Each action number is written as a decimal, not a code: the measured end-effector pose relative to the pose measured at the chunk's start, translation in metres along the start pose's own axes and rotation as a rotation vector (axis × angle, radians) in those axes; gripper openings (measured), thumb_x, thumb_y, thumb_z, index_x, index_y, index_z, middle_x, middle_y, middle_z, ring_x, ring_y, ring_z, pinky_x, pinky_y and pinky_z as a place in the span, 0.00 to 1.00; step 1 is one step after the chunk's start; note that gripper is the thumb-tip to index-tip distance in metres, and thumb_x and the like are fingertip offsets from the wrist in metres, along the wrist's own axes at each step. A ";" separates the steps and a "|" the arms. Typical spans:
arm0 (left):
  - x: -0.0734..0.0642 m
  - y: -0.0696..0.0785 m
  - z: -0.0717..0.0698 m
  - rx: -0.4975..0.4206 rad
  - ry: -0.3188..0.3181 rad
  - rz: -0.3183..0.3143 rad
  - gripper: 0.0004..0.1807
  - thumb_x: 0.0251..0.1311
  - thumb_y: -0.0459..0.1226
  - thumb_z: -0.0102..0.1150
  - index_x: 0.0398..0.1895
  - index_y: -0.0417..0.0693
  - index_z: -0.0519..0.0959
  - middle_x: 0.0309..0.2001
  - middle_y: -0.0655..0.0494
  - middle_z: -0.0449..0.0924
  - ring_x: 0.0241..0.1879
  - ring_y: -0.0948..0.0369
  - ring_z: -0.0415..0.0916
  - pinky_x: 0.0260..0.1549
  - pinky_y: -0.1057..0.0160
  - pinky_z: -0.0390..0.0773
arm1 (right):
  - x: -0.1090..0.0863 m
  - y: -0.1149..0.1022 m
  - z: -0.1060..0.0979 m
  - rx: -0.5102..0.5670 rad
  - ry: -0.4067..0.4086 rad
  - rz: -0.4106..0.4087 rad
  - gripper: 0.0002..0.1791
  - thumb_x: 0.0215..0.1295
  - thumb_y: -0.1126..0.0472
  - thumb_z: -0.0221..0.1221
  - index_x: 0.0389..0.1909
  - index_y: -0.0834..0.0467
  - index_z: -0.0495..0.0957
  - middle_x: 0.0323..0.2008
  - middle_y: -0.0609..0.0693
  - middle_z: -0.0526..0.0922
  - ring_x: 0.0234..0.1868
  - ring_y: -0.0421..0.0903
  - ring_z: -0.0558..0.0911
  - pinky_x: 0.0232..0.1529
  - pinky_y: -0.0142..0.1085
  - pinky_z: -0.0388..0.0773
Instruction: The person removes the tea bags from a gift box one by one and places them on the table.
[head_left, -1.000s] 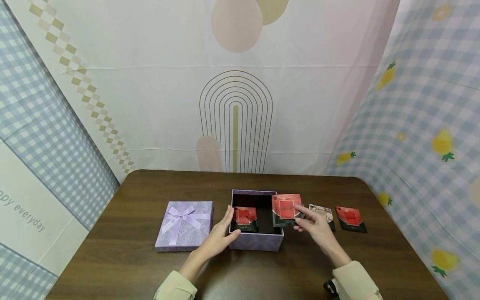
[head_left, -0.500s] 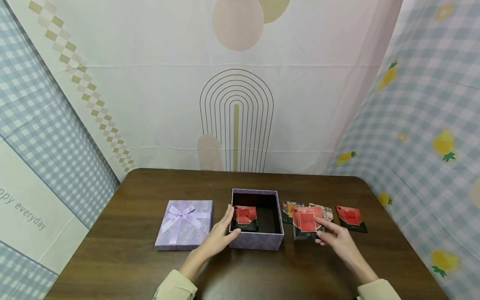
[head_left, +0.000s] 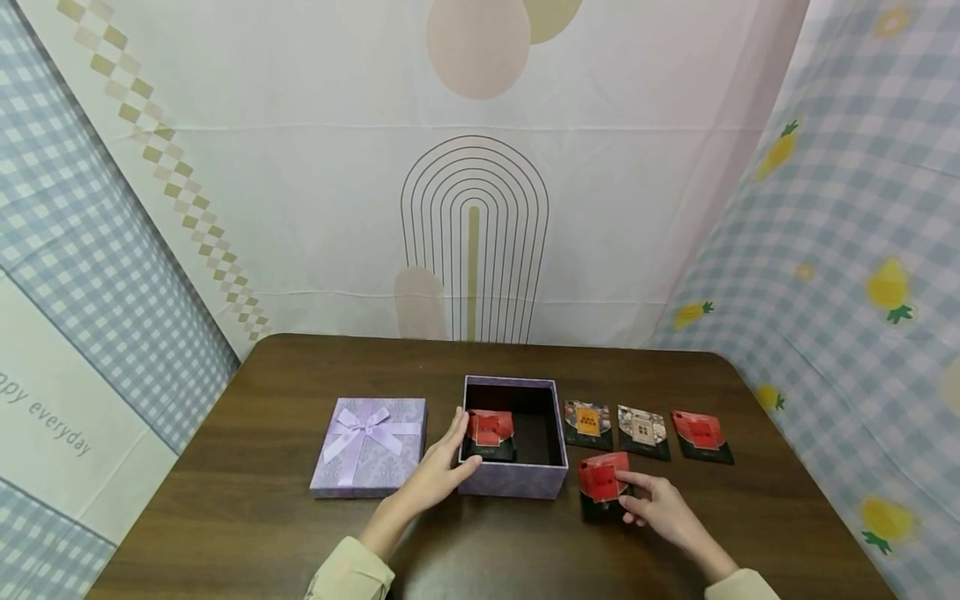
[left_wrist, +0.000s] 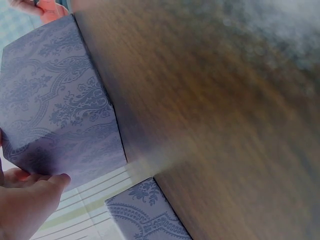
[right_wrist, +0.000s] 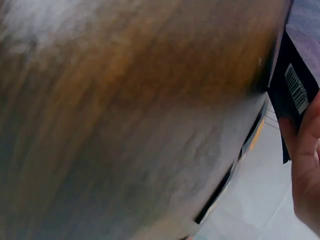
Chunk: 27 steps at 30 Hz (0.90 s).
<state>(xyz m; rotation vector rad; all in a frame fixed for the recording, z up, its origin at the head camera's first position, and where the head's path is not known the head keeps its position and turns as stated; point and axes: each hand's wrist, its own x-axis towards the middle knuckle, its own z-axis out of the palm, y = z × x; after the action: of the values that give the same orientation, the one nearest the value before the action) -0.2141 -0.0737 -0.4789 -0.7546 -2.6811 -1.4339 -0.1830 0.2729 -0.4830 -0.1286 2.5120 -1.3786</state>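
My right hand pinches a red and black sachet by its right edge, low over the table just right of the purple box's front corner. In the right wrist view the sachet's black back shows a barcode. My left hand lies against the left side of the open purple patterned box, fingers straight along the wall, thumb at the front corner. In the left wrist view the thumb touches the box's front face. Inside the box, at its left, is another red and black sachet.
To the right of the box, three sachets lie in a row: one with an orange label, one with a pale label, one red and black. The purple lid with a ribbon bow lies left of the box on the brown table.
My right hand has carried the sachet from over the box's right edge rightward, then down toward the front, uncovering the orange-label sachet. My left hand has stayed on the box.
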 end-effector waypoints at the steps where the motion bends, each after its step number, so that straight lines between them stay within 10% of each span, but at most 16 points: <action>1: 0.000 0.000 0.000 -0.004 -0.001 -0.002 0.38 0.61 0.36 0.53 0.68 0.30 0.47 0.69 0.35 0.39 0.66 0.43 0.48 0.61 0.44 0.52 | 0.001 0.001 0.001 -0.023 0.002 0.003 0.26 0.59 0.69 0.54 0.57 0.77 0.63 0.19 0.54 0.80 0.21 0.44 0.78 0.20 0.34 0.74; 8: 0.000 0.000 0.000 -0.001 0.001 -0.004 0.38 0.61 0.36 0.53 0.68 0.31 0.47 0.70 0.36 0.39 0.66 0.44 0.48 0.61 0.44 0.52 | 0.007 0.003 0.009 -0.204 0.050 0.046 0.25 0.51 0.73 0.57 0.54 0.70 0.70 0.38 0.61 0.79 0.18 0.44 0.76 0.19 0.35 0.70; 17: 0.001 0.001 0.000 -0.017 -0.006 0.001 0.38 0.61 0.35 0.53 0.68 0.30 0.46 0.69 0.35 0.38 0.66 0.44 0.48 0.61 0.45 0.52 | 0.011 0.001 0.009 -0.276 0.052 0.053 0.25 0.50 0.74 0.58 0.53 0.67 0.72 0.32 0.55 0.78 0.19 0.44 0.74 0.23 0.35 0.68; 27: 0.000 -0.001 -0.001 -0.016 -0.007 0.000 0.39 0.62 0.41 0.53 0.68 0.32 0.46 0.70 0.35 0.38 0.67 0.44 0.47 0.62 0.45 0.52 | 0.013 -0.001 0.007 -0.392 0.043 0.012 0.23 0.50 0.73 0.60 0.51 0.67 0.74 0.49 0.67 0.75 0.52 0.64 0.73 0.48 0.57 0.69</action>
<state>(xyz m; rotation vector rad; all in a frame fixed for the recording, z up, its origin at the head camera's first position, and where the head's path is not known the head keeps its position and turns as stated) -0.2146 -0.0748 -0.4796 -0.7621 -2.6783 -1.4578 -0.1932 0.2643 -0.4884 -0.1615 2.7836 -0.8769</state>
